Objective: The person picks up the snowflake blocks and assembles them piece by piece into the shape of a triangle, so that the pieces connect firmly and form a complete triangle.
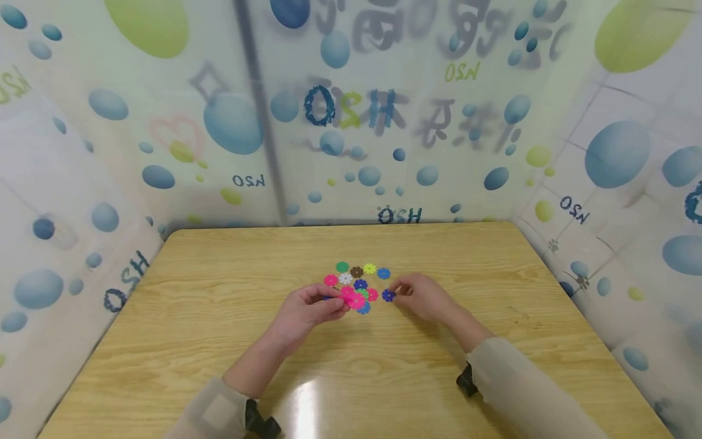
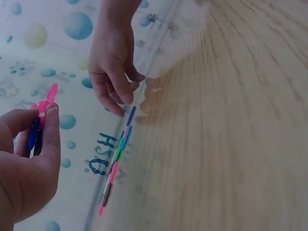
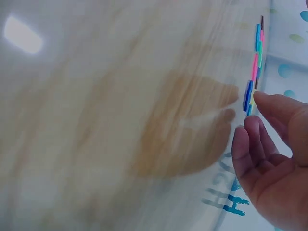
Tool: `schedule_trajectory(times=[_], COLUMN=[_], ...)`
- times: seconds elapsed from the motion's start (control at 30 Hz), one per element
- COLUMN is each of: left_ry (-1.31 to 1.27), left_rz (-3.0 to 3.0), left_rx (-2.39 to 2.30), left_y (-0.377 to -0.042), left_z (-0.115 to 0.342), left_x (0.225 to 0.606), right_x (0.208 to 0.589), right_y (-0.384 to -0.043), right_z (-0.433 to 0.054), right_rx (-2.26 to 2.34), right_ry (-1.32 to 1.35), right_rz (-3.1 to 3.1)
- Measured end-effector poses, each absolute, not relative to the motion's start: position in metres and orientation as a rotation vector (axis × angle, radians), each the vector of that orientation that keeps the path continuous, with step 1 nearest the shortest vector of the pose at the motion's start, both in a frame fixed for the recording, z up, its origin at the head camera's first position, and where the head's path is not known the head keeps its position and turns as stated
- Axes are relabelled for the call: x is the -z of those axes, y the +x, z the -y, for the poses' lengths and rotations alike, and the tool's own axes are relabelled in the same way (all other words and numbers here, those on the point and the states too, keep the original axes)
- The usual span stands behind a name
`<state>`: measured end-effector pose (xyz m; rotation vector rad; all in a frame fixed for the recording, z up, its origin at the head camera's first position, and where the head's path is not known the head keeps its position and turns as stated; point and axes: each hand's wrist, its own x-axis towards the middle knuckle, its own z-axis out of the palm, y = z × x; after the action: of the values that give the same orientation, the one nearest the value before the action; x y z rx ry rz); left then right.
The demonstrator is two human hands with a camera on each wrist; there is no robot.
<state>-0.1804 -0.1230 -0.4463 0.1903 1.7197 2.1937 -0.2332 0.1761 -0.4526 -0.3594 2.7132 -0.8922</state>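
Between thumb and fingers, my left hand pinches joined pink snowflake discs, held above the table. The left wrist view shows a dark blue disc in the same grip, beside the pink ones. My right hand is at a dark blue snowflake disc lying flat on the table. In the right wrist view, its thumb and fingertips are apart, with the dark blue disc just beyond them. More discs lie between the hands, including a green disc and a yellow disc; the left hand partly covers some.
A white disc, a brown disc and a light blue disc lie in the loose group on the wooden table. Printed sheeting with bubble patterns stands behind the table's far edge and at both sides.
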Motion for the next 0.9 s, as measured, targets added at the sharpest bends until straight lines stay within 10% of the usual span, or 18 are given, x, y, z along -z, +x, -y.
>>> schedule_trajectory(times=[0.9], left_ry=[0.209], left_rz=[-1.702], left_rx=[-2.172], left_y=[-0.183], left_z=[0.121], left_x=[0.447], right_x=[0.455], right_y=[-0.227], right_z=[-0.172], right_rx=[0.963], right_ry=[-0.323], right_rz=[-2.648])
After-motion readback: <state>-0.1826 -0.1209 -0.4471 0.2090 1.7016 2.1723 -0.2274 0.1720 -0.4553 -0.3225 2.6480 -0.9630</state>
